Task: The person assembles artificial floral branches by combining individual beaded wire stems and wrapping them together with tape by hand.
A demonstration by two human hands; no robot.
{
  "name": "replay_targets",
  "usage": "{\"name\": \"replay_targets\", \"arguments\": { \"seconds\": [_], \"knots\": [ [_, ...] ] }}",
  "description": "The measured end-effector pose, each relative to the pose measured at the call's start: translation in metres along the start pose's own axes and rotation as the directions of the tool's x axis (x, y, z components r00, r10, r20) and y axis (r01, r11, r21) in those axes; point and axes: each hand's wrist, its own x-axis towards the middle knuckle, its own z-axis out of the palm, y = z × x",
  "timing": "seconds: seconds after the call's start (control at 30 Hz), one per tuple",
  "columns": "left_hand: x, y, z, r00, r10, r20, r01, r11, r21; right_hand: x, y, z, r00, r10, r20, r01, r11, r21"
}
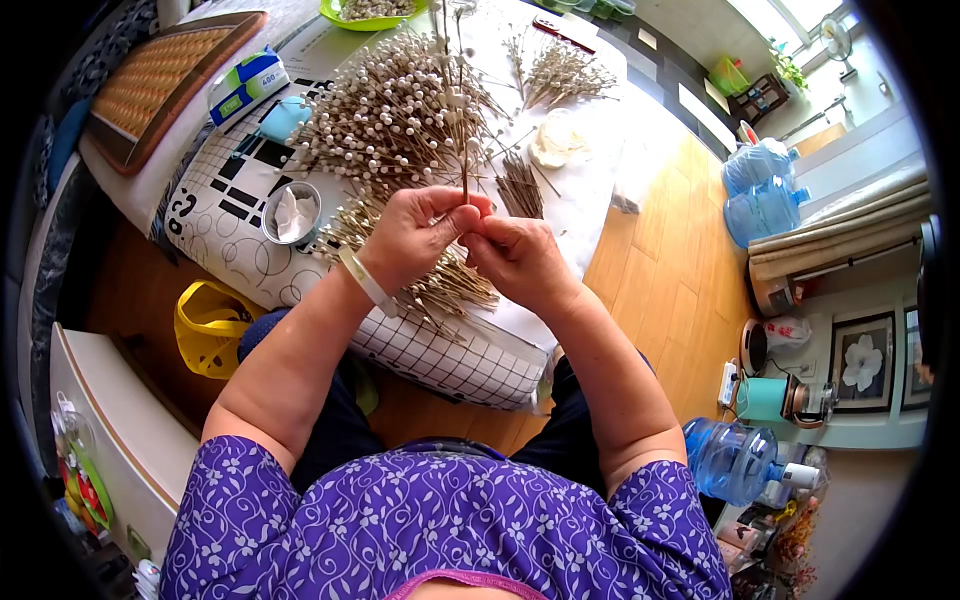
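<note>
My left hand [418, 236] pinches a thin brown stem with white beads [461, 118], holding it upright over the table. My right hand [524, 262] is closed against the left fingertips at the stem's lower end; its fingers hide the tip. Beyond and to the left spreads a large heap of white-beaded stems [372, 112]. More stems [455, 285] lie beneath my hands. Just right of the held stem is a bundle of bare brown sticks [520, 188]. A roll of whitish tape or ribbon [558, 140] lies past it.
On the table [590, 200] are a smaller beaded bunch [567, 76], a cup with white scraps [292, 213], a tissue pack [249, 88], a green bowl [370, 12] and a red-handled tool [563, 35]. A yellow bag [212, 328] hangs low left; water bottles [735, 460] stand right.
</note>
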Motion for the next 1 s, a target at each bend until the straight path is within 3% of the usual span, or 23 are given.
{"name": "replay_targets", "arguments": {
  "seconds": [0.2,0.4,0.43,0.6,0.7,0.8,0.83,0.9,0.93,1.0],
  "knots": [
    [0.003,-0.009,-0.014,0.995,-0.064,0.070,0.059,0.995,0.076,-0.001,-0.004,-0.003,0.997,0.068,0.026,-0.067,0.997,-0.034],
    [0.004,-0.009,-0.009,0.999,-0.021,0.037,0.022,0.999,-0.028,0.002,-0.010,-0.003,0.997,-0.067,-0.026,0.064,0.992,-0.104],
    [0.003,-0.005,-0.006,0.998,-0.052,0.040,0.056,0.995,-0.088,0.002,-0.007,-0.003,0.998,-0.053,-0.033,0.050,0.995,-0.087],
    [0.003,-0.013,-0.010,1.000,-0.021,-0.006,0.020,0.999,-0.033,0.000,-0.008,-0.005,0.999,0.043,0.006,-0.043,0.998,-0.034],
    [0.004,-0.014,-0.012,1.000,-0.007,-0.011,0.007,0.999,-0.032,0.000,-0.013,-0.008,0.998,0.068,0.014,-0.066,0.989,-0.134],
    [0.003,-0.010,-0.009,0.998,-0.051,0.023,0.052,0.995,-0.080,0.001,-0.012,-0.007,0.998,-0.050,-0.025,0.046,0.986,-0.158],
    [0.003,-0.010,-0.007,0.998,-0.049,0.028,0.051,0.995,-0.081,0.000,-0.007,-0.008,1.000,-0.002,-0.011,0.000,0.990,-0.143],
    [0.001,-0.010,-0.003,1.000,0.018,0.026,-0.020,0.995,0.101,-0.001,-0.003,-0.007,0.999,0.047,0.002,-0.046,0.991,-0.128],
    [0.002,-0.012,-0.005,1.000,-0.009,0.024,0.008,0.999,0.032,-0.001,-0.003,-0.004,0.999,0.030,-0.025,-0.031,0.999,-0.042],
    [0.002,-0.013,-0.005,0.999,-0.030,0.012,0.029,0.997,0.070,0.000,-0.003,-0.003,0.998,0.018,-0.052,-0.016,0.999,0.043]
  ]
}}
